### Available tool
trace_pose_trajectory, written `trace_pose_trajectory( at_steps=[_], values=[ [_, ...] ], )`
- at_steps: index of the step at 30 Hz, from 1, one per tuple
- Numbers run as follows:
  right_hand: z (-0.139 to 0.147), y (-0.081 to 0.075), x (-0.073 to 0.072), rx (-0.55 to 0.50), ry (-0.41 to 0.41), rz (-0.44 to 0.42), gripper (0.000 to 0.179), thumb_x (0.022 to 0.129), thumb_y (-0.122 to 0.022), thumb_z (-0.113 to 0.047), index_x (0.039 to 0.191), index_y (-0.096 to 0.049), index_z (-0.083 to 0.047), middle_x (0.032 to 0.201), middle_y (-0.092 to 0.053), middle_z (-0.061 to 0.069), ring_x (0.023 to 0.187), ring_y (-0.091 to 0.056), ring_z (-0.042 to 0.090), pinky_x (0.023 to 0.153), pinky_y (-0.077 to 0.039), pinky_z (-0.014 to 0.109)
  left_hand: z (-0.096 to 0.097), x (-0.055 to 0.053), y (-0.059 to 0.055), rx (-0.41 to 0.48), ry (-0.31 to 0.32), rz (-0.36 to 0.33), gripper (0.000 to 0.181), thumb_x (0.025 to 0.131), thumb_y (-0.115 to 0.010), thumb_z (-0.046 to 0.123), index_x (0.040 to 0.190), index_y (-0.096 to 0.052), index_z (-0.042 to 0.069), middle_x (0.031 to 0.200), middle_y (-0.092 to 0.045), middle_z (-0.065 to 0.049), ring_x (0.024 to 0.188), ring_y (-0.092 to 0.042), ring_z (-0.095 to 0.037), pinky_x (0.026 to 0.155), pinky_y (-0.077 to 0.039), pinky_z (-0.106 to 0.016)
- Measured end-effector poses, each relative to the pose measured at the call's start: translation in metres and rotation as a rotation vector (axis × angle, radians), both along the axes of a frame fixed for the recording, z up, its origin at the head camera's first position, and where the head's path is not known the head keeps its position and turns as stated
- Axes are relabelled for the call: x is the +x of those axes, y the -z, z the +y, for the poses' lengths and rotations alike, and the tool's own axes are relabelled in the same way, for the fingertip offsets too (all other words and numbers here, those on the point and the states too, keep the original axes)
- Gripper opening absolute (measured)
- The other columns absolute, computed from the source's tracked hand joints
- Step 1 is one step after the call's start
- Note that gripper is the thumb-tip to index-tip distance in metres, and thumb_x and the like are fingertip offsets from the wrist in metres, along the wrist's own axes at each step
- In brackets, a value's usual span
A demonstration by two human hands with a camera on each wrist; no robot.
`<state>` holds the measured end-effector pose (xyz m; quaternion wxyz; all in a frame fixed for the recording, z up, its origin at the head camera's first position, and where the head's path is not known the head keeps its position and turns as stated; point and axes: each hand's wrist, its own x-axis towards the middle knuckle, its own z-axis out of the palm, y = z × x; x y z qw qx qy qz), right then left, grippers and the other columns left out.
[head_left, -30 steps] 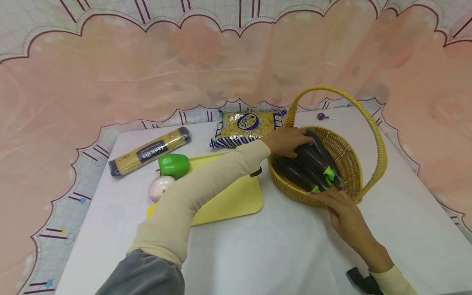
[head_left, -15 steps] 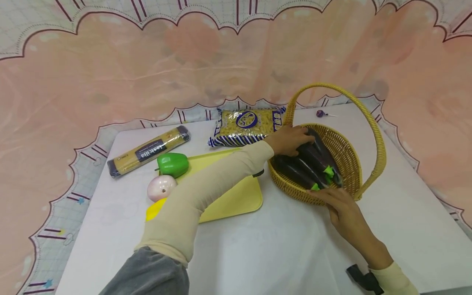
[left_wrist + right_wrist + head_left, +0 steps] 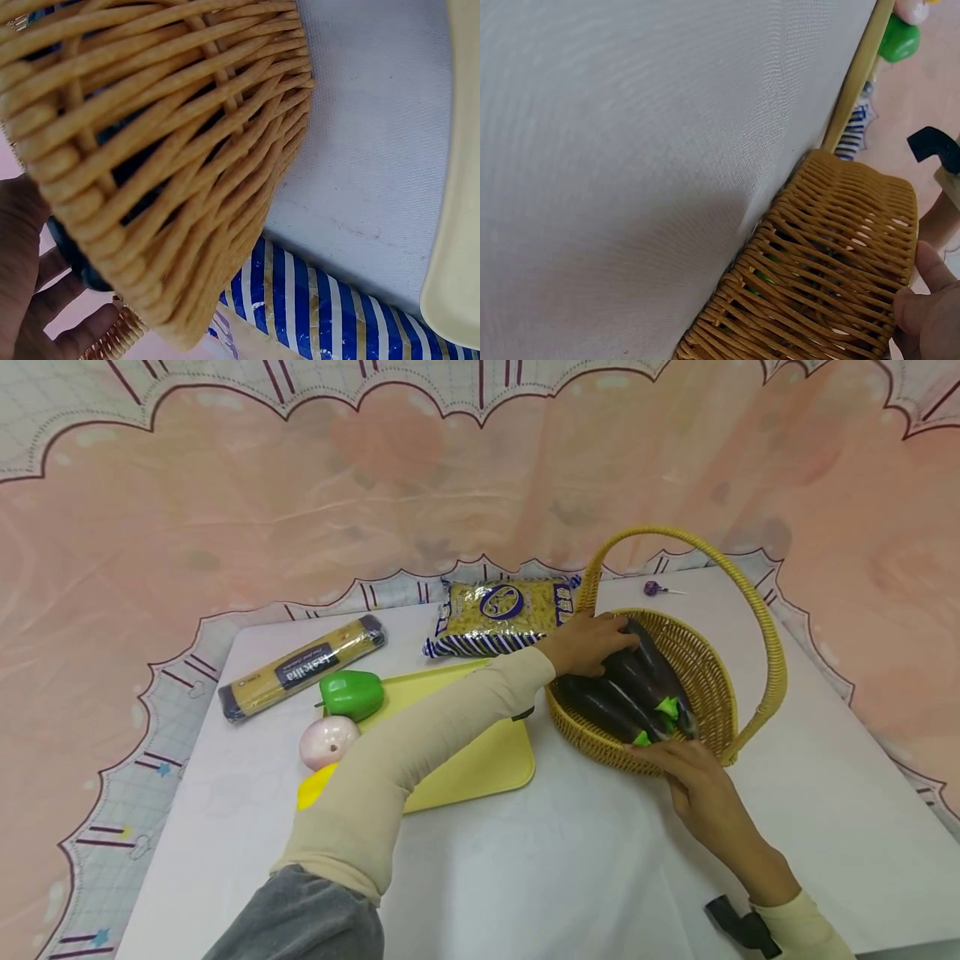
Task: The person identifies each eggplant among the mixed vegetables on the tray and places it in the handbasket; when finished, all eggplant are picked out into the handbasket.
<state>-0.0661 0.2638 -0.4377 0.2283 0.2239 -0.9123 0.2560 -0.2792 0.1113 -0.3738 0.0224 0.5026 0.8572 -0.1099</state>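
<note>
Several dark eggplants (image 3: 606,710) with green caps lie together in a woven basket (image 3: 716,693) with a tall arched handle. My left hand (image 3: 588,642) reaches over the basket's left rim and grips the eggplants' far ends; in the left wrist view, a dark rounded end shows beside the left hand's fingers (image 3: 56,304). At the near rim, my right hand (image 3: 705,793) holds the basket's edge close to the green caps. In the right wrist view, the right thumb (image 3: 911,309) touches the rim from outside. The tips of the other right fingers are hidden.
Left of the basket lies a yellow tray (image 3: 487,768), partly under the left sleeve. Around it are a green bell pepper (image 3: 351,694), an onion (image 3: 328,742), a yellow item (image 3: 315,787) and a spaghetti packet (image 3: 303,667). A pasta bag (image 3: 495,614) and a lollipop (image 3: 654,587) lie behind.
The left forearm has shifted slightly right, uncovering more of the yellow item. The view has tilted a little. Both hands stay at the basket and the eggplants look unmoved.
</note>
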Motion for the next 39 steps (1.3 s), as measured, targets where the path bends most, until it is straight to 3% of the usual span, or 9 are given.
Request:
trace_pose_trajectory(
  at_steps=[14,19,27,35,39],
  values=[
    [0.000,0.000,0.000,0.002,0.005,0.002,0.058,0.069,-0.068,0.027,0.111,-0.073,-0.013,0.101,-0.071,0.004,0.087,-0.056,0.019,0.074,-0.039,0.027,-0.005,0.002,-0.002,0.004,0.005,0.002,0.061,0.092,-0.068,0.032,0.147,-0.042,0.029,0.152,-0.037,-0.006,0.139,-0.039,-0.022,0.113,-0.035,-0.044],
    [0.000,0.000,0.000,-0.003,0.001,0.004,0.061,0.069,-0.068,0.028,0.113,-0.073,-0.014,0.102,-0.071,0.003,0.089,-0.057,0.020,0.075,-0.039,0.027,-0.008,0.003,-0.002,0.032,0.008,-0.026,0.061,0.093,-0.067,0.033,0.148,-0.042,0.028,0.152,-0.035,-0.007,0.138,-0.039,-0.022,0.114,-0.033,-0.044],
    [0.000,0.000,0.000,0.000,0.000,0.007,0.062,0.068,-0.067,0.028,0.113,-0.073,-0.014,0.102,-0.071,0.004,0.089,-0.057,0.020,0.075,-0.040,0.028,-0.018,0.004,-0.006,0.081,0.019,-0.095,0.057,0.094,-0.066,0.033,0.146,-0.043,0.025,0.146,-0.040,-0.007,0.127,-0.047,-0.019,0.108,-0.040,-0.033],
    [0.000,-0.001,-0.001,0.005,0.003,0.018,0.060,0.068,-0.067,0.028,0.112,-0.073,-0.013,0.101,-0.071,0.004,0.087,-0.056,0.020,0.074,-0.039,0.026,-0.046,0.011,-0.012,0.175,0.049,-0.202,0.051,0.096,-0.063,0.033,0.143,-0.049,0.019,0.153,-0.036,-0.014,0.141,-0.034,-0.027,0.117,-0.029,-0.038],
    [-0.001,-0.001,0.000,0.009,0.001,0.017,0.062,0.068,-0.067,0.028,0.113,-0.073,-0.013,0.101,-0.071,0.004,0.087,-0.056,0.020,0.075,-0.039,0.026,-0.066,0.021,-0.015,0.169,0.014,-0.211,0.055,0.098,-0.059,0.039,0.148,-0.043,0.024,0.159,-0.027,-0.012,0.148,-0.021,-0.028,0.119,-0.020,-0.050]
  ],
)
